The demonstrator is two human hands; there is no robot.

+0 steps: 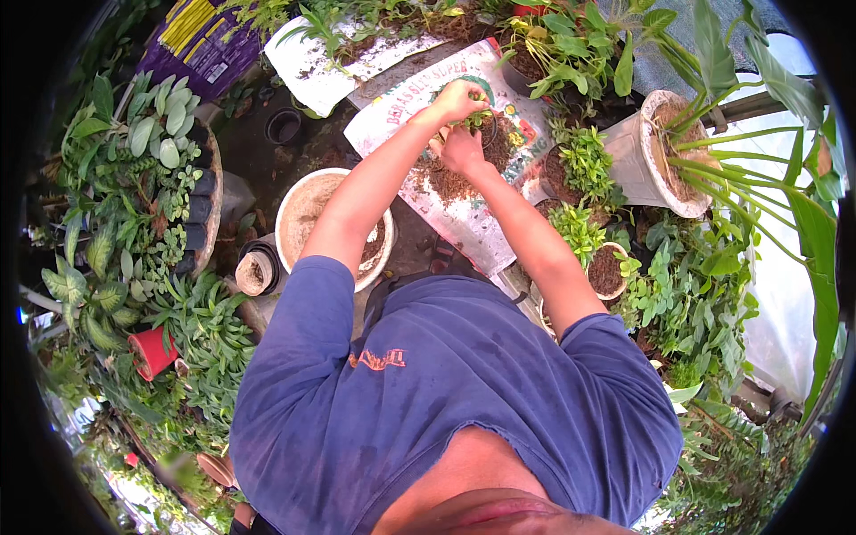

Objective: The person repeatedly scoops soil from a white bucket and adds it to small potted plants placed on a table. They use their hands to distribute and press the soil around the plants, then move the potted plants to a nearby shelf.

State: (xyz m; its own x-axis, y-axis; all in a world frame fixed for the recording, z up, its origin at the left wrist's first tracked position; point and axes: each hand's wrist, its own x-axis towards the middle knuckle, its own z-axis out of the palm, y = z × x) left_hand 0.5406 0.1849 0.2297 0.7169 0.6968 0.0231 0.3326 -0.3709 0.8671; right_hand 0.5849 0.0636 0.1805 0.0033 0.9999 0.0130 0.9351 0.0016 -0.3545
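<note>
A small green leafy plant [476, 119] is between my two hands, above a printed white sack [374, 130]. My left hand [459, 100] grips its leaves from the far side. Closer to me, my right hand [460, 150] has its fingers closed at the plant's lower part; the stems and roots there are hidden. Just right of the fingers, the rim of a dark pot [493, 128] shows partly. Loose brown potting mix [449, 182] is heaped on the sack under and around both hands.
A round whitish tub [302, 207] stands by my left forearm, with stacked small pots [255, 273] beside it. Potted seedlings [579, 231] line the sack's right side. A tall white planter [645, 157] leans farther right. An empty black pot [283, 126] sits on the ground at left.
</note>
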